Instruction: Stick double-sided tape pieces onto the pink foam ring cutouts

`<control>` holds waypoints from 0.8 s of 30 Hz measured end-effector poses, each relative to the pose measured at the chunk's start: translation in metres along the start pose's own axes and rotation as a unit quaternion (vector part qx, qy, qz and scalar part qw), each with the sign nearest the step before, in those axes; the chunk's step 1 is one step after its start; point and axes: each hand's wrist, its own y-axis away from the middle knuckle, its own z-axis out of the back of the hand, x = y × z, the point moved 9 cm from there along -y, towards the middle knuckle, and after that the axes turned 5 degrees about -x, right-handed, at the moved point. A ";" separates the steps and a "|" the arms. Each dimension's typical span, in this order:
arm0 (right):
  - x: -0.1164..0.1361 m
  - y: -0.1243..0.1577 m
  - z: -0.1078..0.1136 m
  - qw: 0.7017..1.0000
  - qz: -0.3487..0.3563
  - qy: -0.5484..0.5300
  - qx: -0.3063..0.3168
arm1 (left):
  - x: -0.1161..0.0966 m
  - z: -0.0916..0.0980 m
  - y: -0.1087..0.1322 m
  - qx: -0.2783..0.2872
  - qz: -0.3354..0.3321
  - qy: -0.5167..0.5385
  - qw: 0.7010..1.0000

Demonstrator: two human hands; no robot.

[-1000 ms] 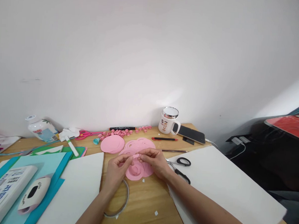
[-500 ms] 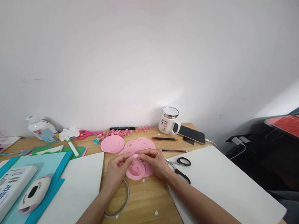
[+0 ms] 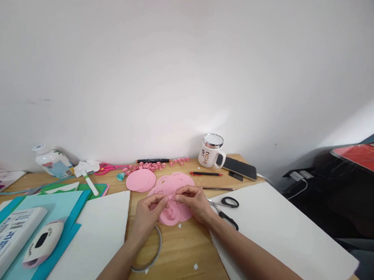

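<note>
My left hand (image 3: 148, 213) and my right hand (image 3: 193, 202) meet over a pile of pink spiral-cut paper circles (image 3: 174, 185) on the wooden desk (image 3: 181, 256). Both pinch a thin pink paper strip (image 3: 170, 196) between fingertips, held just above a pink spiral (image 3: 170, 214). A stack of plain pink circles (image 3: 140, 179) lies just behind my left hand. Small rolled pink paper pieces (image 3: 156, 165) sit in a row near the wall. A roll of clear tape (image 3: 151, 250) lies under my left wrist.
Black scissors (image 3: 225, 209) lie right of my right hand, on the edge of a white sheet (image 3: 282, 232). Another white sheet (image 3: 97, 231), teal paper (image 3: 58, 208) and a paper punch (image 3: 40, 242) are left. A mug (image 3: 210, 151), phone (image 3: 238, 167), red pen (image 3: 205, 173) and marker (image 3: 153, 160) sit behind.
My fingers have shifted slightly along the pink strip, the left fingers lifting a little toward the right hand. Nothing else has moved.
</note>
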 end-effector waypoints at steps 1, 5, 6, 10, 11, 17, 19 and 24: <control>0.000 0.000 0.000 1.000 -0.002 0.001 0.001 | 0.000 0.001 0.000 -0.003 0.000 0.001 1.000; -0.002 0.001 -0.003 1.000 -0.009 0.013 0.019 | 0.002 0.004 -0.001 -0.012 0.005 0.006 1.000; -0.002 0.001 -0.003 1.000 -0.007 0.016 0.020 | 0.003 0.003 -0.002 -0.010 0.007 0.008 1.000; -0.003 -0.001 0.000 1.000 -0.006 0.001 0.008 | 0.006 0.000 -0.001 0.001 0.010 0.012 1.000; -0.004 -0.001 0.000 1.000 -0.008 -0.004 0.007 | 0.005 0.000 -0.001 0.002 0.010 0.011 1.000; -0.002 -0.001 0.002 1.000 0.001 -0.007 -0.005 | 0.001 -0.002 0.000 0.010 0.007 0.008 1.000; 0.000 -0.001 0.001 1.000 0.008 -0.005 -0.005 | -0.001 -0.002 0.000 0.010 0.002 0.006 1.000; -0.001 0.000 -0.003 1.000 0.000 0.018 0.016 | 0.001 0.001 -0.001 0.003 0.003 0.007 1.000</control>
